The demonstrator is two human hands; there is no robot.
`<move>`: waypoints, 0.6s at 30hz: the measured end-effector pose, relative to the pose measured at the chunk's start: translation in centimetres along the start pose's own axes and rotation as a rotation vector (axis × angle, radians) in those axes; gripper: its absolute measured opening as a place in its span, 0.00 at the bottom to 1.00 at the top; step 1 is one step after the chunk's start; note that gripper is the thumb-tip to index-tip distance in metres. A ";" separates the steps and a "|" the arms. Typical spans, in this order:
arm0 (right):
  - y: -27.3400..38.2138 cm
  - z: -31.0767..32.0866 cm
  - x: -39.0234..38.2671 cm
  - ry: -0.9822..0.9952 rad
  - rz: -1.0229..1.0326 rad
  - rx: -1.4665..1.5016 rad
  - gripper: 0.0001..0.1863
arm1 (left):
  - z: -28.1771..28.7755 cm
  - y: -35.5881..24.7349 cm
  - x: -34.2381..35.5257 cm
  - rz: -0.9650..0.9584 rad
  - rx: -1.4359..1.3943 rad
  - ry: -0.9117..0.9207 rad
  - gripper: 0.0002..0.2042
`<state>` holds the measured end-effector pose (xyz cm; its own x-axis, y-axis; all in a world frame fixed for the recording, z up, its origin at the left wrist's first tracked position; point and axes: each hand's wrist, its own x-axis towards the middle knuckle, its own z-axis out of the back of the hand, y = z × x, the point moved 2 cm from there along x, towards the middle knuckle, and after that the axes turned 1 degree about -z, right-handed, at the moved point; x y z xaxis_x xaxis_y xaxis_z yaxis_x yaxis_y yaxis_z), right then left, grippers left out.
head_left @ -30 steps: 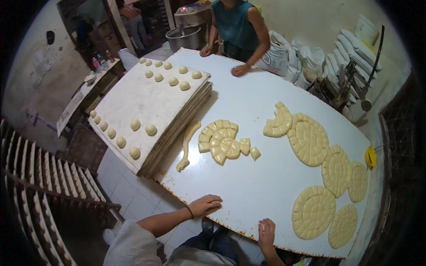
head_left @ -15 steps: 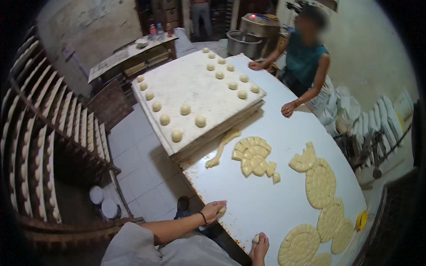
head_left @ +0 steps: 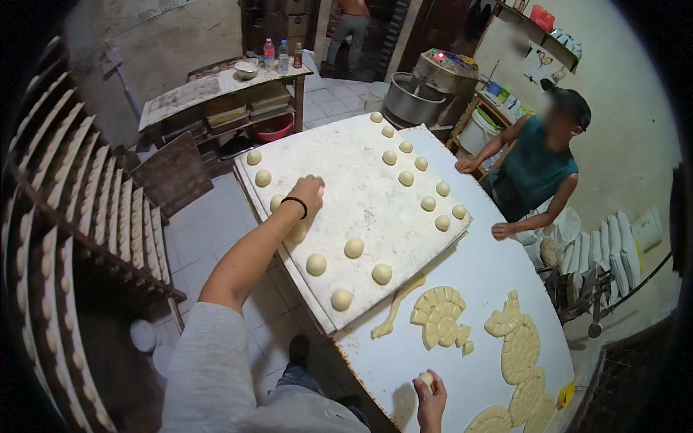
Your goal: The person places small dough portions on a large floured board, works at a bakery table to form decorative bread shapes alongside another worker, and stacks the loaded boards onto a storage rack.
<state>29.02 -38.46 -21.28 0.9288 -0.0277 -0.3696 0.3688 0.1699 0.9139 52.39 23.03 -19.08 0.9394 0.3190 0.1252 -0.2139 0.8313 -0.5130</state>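
Note:
My left hand (head_left: pixel 310 196) reaches over the stacked floured boards (head_left: pixel 339 155), fingers curled down around a dough ball that is mostly hidden beneath them. Round pale dough balls (head_left: pixel 316 264) sit in loose rows along the board's left, near and right sides. Low at the front of the white table (head_left: pixel 404 368), my right hand (head_left: pixel 431 404) is closed around another dough ball (head_left: pixel 426 378), whose top shows between thumb and fingers. Beyond that hand lie a partly broken-up round of cut dough (head_left: pixel 438 315) and a dough strip (head_left: pixel 395 310).
More scored dough rounds (head_left: pixel 520 353) cover the table's right side, near a yellow tool (head_left: pixel 565 395). Across the table stands a co-worker (head_left: pixel 538 166) with hands at its edge. Racks of dough trays (head_left: pixel 79 187) line the left. A mixer bowl (head_left: pixel 413 101) stands behind.
My left hand has gone from the table's near edge forward and left onto the floured board. My right hand still holds its dough ball. The view has shifted.

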 end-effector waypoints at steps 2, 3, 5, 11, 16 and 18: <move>1.7 -2.2 2.1 0.026 0.077 -0.101 0.28 | -0.1 0.5 0.4 -0.018 0.098 0.161 0.33; 4.9 -4.6 3.2 0.096 0.087 -0.060 0.29 | 0.2 0.9 -0.5 -0.071 0.049 0.106 0.34; 9.8 -9.9 7.4 0.232 0.260 -0.143 0.29 | 2.4 0.7 -1.5 -0.193 -0.048 -0.010 0.36; 23.9 -33.8 18.5 0.463 0.688 -0.462 0.33 | 9.2 3.9 -13.3 0.135 -0.562 -0.214 0.22; 21.1 -38.1 22.8 0.405 0.691 -0.935 0.40 | -0.7 19.7 -27.0 0.379 -0.246 -0.119 0.21; 22.0 -34.9 19.4 0.496 0.695 -0.444 0.38 | -6.2 30.1 -40.7 0.633 -0.209 0.045 0.23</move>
<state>53.81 -0.84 -14.20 0.7755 0.6220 0.1086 -0.4004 0.3514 0.8463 9.35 32.28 -44.85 0.6611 0.6932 -0.2870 -0.6752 0.3831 -0.6303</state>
